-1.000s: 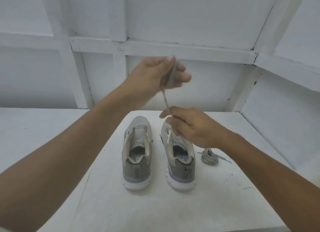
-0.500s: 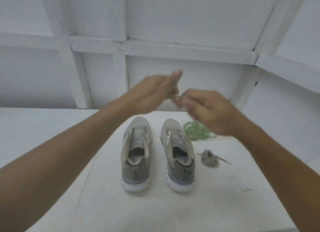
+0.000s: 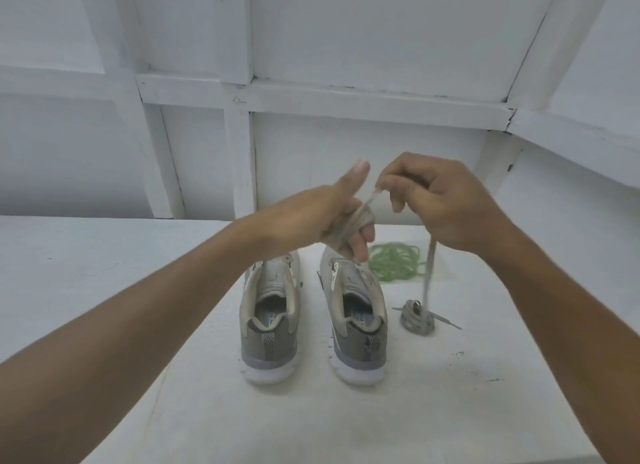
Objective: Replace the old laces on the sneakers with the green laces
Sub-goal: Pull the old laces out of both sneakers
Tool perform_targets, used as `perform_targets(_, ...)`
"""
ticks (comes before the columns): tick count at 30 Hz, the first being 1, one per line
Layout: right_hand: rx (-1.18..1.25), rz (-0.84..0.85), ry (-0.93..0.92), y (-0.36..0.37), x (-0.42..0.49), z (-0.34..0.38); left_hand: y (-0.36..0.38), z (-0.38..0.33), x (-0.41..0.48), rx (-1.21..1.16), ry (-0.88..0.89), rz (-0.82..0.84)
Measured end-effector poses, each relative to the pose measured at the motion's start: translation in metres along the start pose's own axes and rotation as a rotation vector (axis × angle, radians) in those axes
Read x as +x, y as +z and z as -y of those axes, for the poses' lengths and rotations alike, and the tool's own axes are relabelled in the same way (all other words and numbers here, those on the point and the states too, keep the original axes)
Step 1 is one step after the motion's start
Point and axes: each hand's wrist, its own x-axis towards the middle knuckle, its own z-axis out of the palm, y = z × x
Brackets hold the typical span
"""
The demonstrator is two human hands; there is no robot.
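Looping round the curled fingers of the left hand (image 3: 308, 221), a grey lace (image 3: 348, 223) runs to the right hand (image 3: 445, 204), which pinches it; its tail hangs below. Beneath both hands stand the sneakers (image 3: 360, 346), insoles lettered "FO"; green laces (image 3: 394, 261) and a coiled grey lace (image 3: 417, 321) lie under the right hand on the white counter (image 3: 346, 425).

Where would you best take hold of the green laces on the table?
Judging by the flat, loose coil, pinch the green laces across their bunched strands from above, at the right edge clear of the right sneaker. No lace tip is discernible.
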Motion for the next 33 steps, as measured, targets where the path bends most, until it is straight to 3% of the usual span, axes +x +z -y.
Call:
perform_targets(2,0.112,-0.005,0.052,0.019,-0.009,-0.007,0.001,-0.010,0.001,-0.587,0.076,0.066)
perform_targets(4,0.127,0.081,0.111,0.046,-0.028,-0.006,-0.004,-0.020,0.007,-0.940,0.178,-0.119)
perform_targets(5,0.101,0.141,0.136,0.054,-0.036,-0.003,-0.007,-0.020,0.010,-0.910,0.197,-0.244)
perform_targets(7,0.071,0.203,0.151,0.053,-0.040,0.007,-0.007,-0.013,0.013,-0.487,0.160,-0.442)
perform_targets(9,0.042,0.156,0.106,0.033,-0.033,0.015,0.002,-0.003,0.009,0.094,0.070,-0.400)
perform_targets(11,-0.003,0.091,0.058,0.012,-0.023,0.018,0.012,0.004,0.004,0.304,-0.001,-0.267)
perform_targets(14,0.019,0.058,0.045,-0.001,-0.014,0.013,0.015,0.005,0.005,0.123,-0.046,-0.168)
perform_targets(17,0.214,-0.005,0.118,0.008,-0.012,0.000,0.012,-0.002,0.005,-0.318,-0.023,-0.117)
perform_targets(20,0.419,-0.130,0.228,0.029,-0.019,-0.008,0.009,-0.007,0.003,-0.735,0.002,-0.136)
perform_targets(22,0.476,-0.163,0.275,0.043,-0.026,-0.006,0.009,-0.005,0.005,-0.875,0.024,-0.208)
perform_targets(26,0.579,-0.109,0.337,0.054,-0.034,0.002,0.013,0.003,0.011,-0.846,0.032,-0.321)
perform_targets(33,0.656,-0.060,0.392,0.053,-0.034,0.005,0.015,0.006,0.009,-0.738,0.020,-0.214)
